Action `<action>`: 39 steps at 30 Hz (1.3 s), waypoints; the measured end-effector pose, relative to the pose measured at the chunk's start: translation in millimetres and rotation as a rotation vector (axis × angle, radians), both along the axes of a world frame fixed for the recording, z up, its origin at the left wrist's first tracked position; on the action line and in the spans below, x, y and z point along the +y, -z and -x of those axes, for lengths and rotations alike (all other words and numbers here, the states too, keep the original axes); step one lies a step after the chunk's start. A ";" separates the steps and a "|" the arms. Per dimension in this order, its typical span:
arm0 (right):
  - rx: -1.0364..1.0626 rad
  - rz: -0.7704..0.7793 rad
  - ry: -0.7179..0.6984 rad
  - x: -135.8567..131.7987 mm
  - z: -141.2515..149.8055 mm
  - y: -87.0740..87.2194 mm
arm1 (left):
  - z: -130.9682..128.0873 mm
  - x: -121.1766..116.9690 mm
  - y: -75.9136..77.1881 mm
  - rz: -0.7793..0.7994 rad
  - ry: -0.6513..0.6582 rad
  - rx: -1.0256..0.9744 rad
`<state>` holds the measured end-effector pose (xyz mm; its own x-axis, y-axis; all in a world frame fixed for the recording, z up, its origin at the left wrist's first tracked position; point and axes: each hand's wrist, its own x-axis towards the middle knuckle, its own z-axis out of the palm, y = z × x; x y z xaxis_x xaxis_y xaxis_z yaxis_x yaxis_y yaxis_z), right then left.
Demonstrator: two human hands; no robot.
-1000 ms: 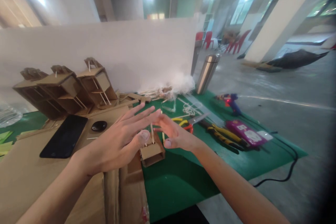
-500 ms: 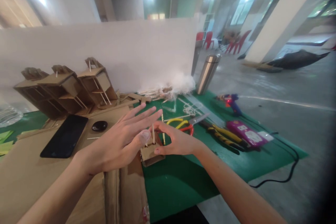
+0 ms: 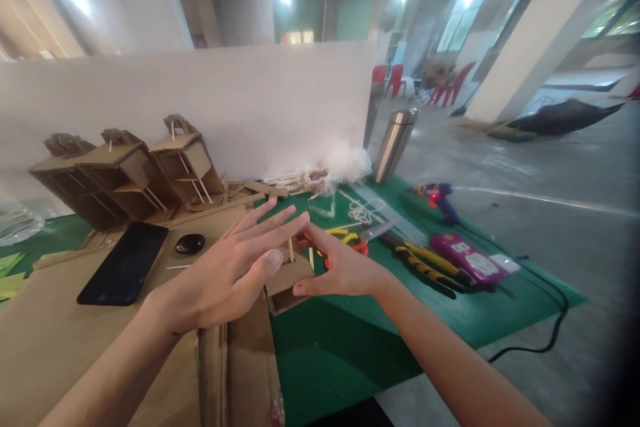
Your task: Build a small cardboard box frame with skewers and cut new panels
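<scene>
My left hand point(image 3: 235, 263) is stretched out flat, fingers extended, beside and partly over a small cardboard box point(image 3: 286, 281). A thin wooden stick point(image 3: 291, 251) stands up from the top of this box. My right hand point(image 3: 345, 265) curves around the box's right side, with its thumb at the near right corner and the index finger near the stick's upper end. The fingertips of both hands come close together above the box, and they cover its far part. Just beyond my right hand lie the scissors point(image 3: 373, 232) with red and yellow handles.
Three cardboard structures point(image 3: 185, 160) stand at the back left. A phone point(image 3: 125, 263) and a black oval object point(image 3: 190, 243) lie on cardboard. To the right are pliers point(image 3: 425, 260), a purple box point(image 3: 470, 257), a glue gun point(image 3: 440, 200) and a steel flask point(image 3: 396, 147).
The small box has tipped so that its open near side shows more. Less of the stick shows, and my right index finger has come against my left fingertips.
</scene>
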<state>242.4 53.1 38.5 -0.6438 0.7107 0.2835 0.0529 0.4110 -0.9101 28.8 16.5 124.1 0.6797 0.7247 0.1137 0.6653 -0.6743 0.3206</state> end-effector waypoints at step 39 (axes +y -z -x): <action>-0.011 -0.060 0.068 -5.7 -6.1 -20.4 | 2.2 -1.0 1.2 -0.012 -0.021 0.027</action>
<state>248.5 47.3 58.9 -0.5978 0.7350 0.3200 0.0928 0.4600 -0.8831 26.6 15.5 122.9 0.6672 0.7376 0.1045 0.6877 -0.6637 0.2942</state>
